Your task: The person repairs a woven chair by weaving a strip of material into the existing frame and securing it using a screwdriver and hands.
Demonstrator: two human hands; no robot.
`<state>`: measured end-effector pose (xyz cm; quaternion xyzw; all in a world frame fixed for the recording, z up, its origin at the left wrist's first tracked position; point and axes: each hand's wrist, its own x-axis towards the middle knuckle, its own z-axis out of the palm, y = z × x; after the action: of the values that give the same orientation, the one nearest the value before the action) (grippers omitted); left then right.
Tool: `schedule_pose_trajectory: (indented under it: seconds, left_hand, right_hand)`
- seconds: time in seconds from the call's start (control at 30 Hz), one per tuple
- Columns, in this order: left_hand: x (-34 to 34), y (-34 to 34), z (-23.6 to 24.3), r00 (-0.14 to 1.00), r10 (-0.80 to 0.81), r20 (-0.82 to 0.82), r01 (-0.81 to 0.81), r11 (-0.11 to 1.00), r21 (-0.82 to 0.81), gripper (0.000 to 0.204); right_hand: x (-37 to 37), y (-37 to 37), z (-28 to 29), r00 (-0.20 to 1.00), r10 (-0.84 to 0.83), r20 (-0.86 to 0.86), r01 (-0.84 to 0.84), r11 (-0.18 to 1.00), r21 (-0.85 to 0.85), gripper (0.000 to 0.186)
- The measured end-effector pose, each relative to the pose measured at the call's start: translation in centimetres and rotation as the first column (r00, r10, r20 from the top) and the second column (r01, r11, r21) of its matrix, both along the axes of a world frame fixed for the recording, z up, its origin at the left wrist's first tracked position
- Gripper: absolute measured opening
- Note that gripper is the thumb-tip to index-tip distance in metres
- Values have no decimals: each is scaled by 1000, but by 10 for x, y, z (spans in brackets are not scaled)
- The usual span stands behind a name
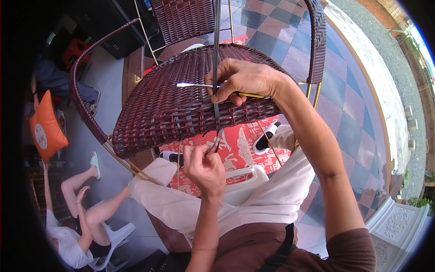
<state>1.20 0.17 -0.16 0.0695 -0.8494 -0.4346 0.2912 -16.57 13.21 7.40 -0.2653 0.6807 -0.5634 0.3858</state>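
Observation:
A woven dark-red wicker chair (163,104) with gold metal frame stands before me. My right hand (238,84) is over its seat, fingers closed on a screwdriver (247,95) with a yellow and black handle, its metal shaft pointing left, and on a long dark flat strip (215,34) that runs vertically across the view. My left hand (204,170) is below the seat's near edge, fingers pinched on the lower part of the strip, which bends in a loop there.
Red patterned mat (240,140) under the chair; white plastic seat (233,192) between my legs. At left, a seated person (97,217) in white, an orange cushion (47,127) held up, another person's leg (68,79), black boxes (113,36). Checkered floor (353,127) and white balustrade (398,226) at right.

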Motion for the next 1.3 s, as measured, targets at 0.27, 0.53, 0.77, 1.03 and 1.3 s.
schedule_pose_trajectory:
  seconds: [0.27, 0.53, 0.77, 1.03, 1.3]
  left_hand:
    - [-8, 2, -1, 998, 17, -66, -18, 1000, -12, 14]
    - [-3, -5, -7, 989, -132, 63, 91, 895, 437, 17]
    - [3, -8, 13, 888, -458, 29, 201, 445, 872, 15]
    - [2, -14, -4, 775, -606, -180, 18, -263, 965, 34]
    - [-3, -14, -6, 722, -616, -314, -43, -493, 869, 28]
  right_hand:
    - [4, -1, 1, 998, -20, -65, 21, 1000, 18, 8]
    - [6, -2, 6, 999, -12, -50, 12, 1000, 1, 8]
    - [6, 0, 4, 998, -15, -64, 16, 1000, 25, 8]
    - [6, -1, 5, 998, -14, -68, 18, 999, 47, 9]
    - [4, 0, 2, 999, -5, -51, 6, 1000, 22, 9]
